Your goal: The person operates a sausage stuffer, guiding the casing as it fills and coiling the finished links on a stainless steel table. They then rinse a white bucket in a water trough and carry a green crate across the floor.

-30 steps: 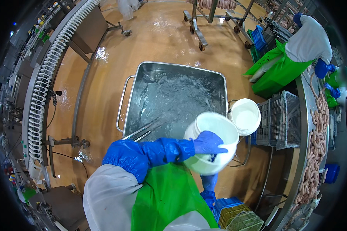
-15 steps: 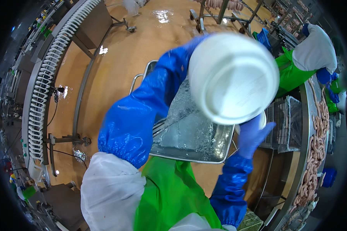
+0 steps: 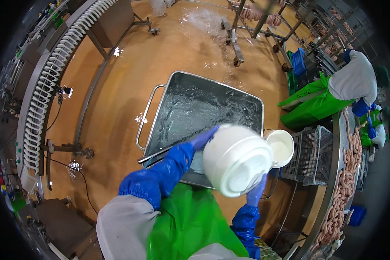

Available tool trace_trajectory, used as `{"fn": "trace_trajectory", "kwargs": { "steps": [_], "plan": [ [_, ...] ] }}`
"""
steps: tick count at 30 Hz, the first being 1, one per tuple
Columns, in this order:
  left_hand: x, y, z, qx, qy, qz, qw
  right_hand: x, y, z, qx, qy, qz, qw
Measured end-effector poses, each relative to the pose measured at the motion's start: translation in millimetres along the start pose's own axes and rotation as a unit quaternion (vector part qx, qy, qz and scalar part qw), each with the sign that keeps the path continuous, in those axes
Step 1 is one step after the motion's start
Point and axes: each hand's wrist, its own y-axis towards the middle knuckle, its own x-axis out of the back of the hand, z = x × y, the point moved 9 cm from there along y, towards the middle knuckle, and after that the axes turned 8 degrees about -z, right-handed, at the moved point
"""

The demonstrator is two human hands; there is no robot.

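A white plastic bucket point(image 3: 236, 158) is tilted over the near right part of a steel tub point(image 3: 147, 138), its base turned partly toward me and its inside hidden. My left hand point(image 3: 203, 138), in a purple glove, grips the bucket at its upper left. My right hand point(image 3: 256, 190), gloved alike, holds it low on the right, near the base. The tub holds rippling, splashing water point(image 3: 186, 104), and metal bars point(image 3: 154, 156) cross its near left edge. A second white bucket point(image 3: 278, 147) stands just right of the tub.
A conveyor point(image 3: 39, 121) runs along the left. At right are a long table point(image 3: 310, 236) with sausage links point(image 3: 340, 195), grey crates point(image 3: 299, 154), blue and green crates point(image 3: 299, 63) and co-workers in green aprons point(image 3: 351, 82). Wheeled racks with sausages point(image 3: 255, 15) stand at the back.
Both my hands swung the bucket up high with its base toward me, then brought it back down over the tub's near right part. A co-worker at right shifted slightly lower in view.
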Motion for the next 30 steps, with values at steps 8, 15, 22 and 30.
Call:
{"fn": "trace_trajectory", "kwargs": {
  "steps": [8, 15, 22, 30],
  "plan": [
    [53.7, 5.6, 222.3, 0.222, -0.149, -0.152, 0.952, 111.8, -15.7, -80.0, -0.156, -0.215, -0.042, 0.963],
    [68.1, 110.5, 54.2, 0.039, 0.585, -0.272, 0.763, 177.3, -64.3, -104.9, -0.197, -0.091, -0.036, 0.976],
    [-121.4, 63.0, 68.8, -0.155, 0.747, 0.033, 0.645, 194.5, -83.1, -119.1, -0.193, -0.017, -0.06, 0.979],
    [-230.2, -55.8, 6.3, -0.204, 0.592, 0.099, 0.773, 182.2, -92.2, -167.4, -0.284, 0.108, -0.039, 0.952]
  ]
}}
